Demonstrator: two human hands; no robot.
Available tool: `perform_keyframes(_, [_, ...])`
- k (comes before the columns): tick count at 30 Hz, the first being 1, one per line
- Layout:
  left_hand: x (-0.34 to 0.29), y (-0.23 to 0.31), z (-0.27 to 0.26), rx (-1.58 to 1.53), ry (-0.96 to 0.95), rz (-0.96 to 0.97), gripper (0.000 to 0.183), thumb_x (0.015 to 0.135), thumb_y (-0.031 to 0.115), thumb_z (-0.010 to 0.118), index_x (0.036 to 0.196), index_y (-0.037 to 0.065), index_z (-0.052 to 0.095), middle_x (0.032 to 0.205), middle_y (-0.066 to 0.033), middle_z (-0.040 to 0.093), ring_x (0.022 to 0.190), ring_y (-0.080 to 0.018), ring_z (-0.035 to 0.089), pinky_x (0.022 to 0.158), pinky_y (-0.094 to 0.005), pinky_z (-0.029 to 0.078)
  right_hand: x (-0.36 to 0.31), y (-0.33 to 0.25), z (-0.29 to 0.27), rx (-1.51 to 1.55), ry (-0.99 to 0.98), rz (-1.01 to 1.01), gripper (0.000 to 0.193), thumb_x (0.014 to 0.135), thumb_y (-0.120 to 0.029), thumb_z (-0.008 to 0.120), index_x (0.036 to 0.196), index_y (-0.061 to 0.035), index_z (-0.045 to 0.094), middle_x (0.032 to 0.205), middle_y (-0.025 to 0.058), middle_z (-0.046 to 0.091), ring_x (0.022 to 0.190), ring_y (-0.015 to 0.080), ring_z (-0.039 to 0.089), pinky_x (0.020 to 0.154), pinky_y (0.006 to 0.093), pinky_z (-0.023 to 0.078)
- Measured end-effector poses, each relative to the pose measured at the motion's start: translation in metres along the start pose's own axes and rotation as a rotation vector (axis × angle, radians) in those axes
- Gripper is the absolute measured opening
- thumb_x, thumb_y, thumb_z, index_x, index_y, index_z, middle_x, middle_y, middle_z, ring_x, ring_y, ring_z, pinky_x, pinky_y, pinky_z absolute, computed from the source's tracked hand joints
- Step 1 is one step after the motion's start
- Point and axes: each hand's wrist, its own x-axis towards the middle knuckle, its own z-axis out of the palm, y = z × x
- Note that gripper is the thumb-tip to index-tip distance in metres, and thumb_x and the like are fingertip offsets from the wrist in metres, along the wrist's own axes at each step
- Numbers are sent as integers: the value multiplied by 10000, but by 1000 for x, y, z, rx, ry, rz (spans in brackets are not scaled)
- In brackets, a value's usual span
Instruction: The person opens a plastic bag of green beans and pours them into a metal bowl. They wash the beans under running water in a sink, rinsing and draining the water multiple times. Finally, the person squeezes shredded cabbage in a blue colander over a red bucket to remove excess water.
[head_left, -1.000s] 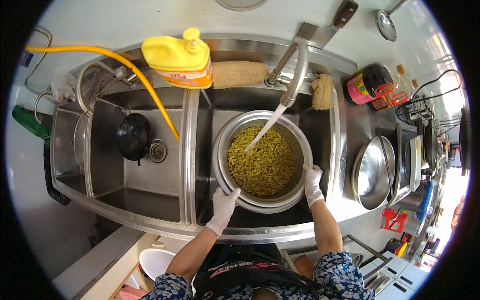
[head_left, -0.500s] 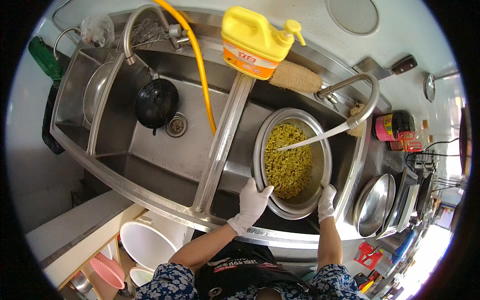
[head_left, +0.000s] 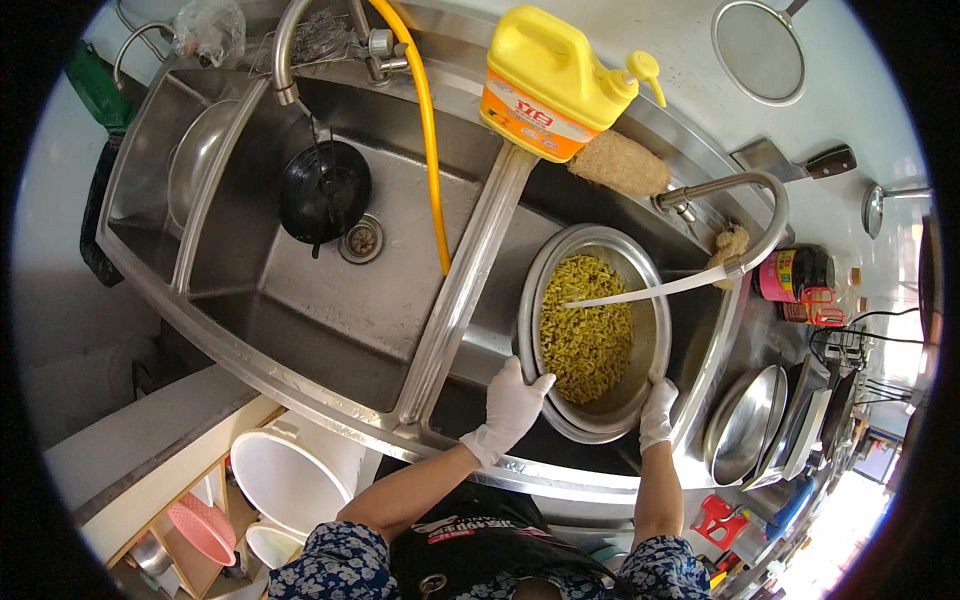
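Observation:
A nested pair of round metal basins [head_left: 652, 300] sits tilted in the right sink compartment, holding chopped yellow-green pieces [head_left: 590, 345] that look like cut vegetables. Water [head_left: 670, 288] streams from the right faucet [head_left: 775, 215] onto the pieces. My left hand [head_left: 512, 408], in a white glove, grips the near left of the rim, thumb on top. At the near right, my right hand [head_left: 657, 410], also gloved, holds the rim. The fingers of both hands are partly hidden behind the basins.
A yellow detergent jug [head_left: 545, 85] stands behind the sink divider [head_left: 470, 290], beside a loofah [head_left: 620, 163]. In the left compartment lie a black pan [head_left: 325, 195] and a yellow hose [head_left: 428, 140]. A cleaver [head_left: 790, 160] lies behind; metal pans [head_left: 740, 425] stand at right.
The whole view has shifted slightly, so the sink's far side sits further right. Both hands remain on the rim, and water still runs onto the chopped pieces.

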Motion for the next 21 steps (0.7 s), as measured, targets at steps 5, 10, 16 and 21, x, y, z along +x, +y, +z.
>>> perform_keyframes(5, [19,-7,-8,-35,-12,-82,355,766,222,741,875,-61,555,752,-197,626,706,-330,621,671,-395,479,11,5,18,-5,78,-75,139,767,-85,662,806,47,640,697,34,586,586,139,494,563,288,400])
perform_keyframes(10, [45,-20,1,-9,14,-139,325,778,200,722,913,-52,566,853,-208,648,807,-337,629,734,-405,477,24,13,39,81,75,-8,139,755,-76,677,801,46,629,700,42,591,585,150,513,559,297,408])
perform_keyframes(16, [58,-24,17,-36,86,-183,327,809,228,674,921,-37,520,856,-250,627,844,-433,605,754,-472,469,36,27,54,103,119,18,168,773,-79,675,840,64,617,745,69,601,594,179,529,567,324,420])
perform_keyframes(21, [44,-15,35,93,152,-206,396,823,268,641,982,-60,486,877,-291,608,863,-473,585,762,-500,464,54,41,50,46,96,63,201,797,-99,660,894,72,620,745,91,603,618,205,545,561,343,425])
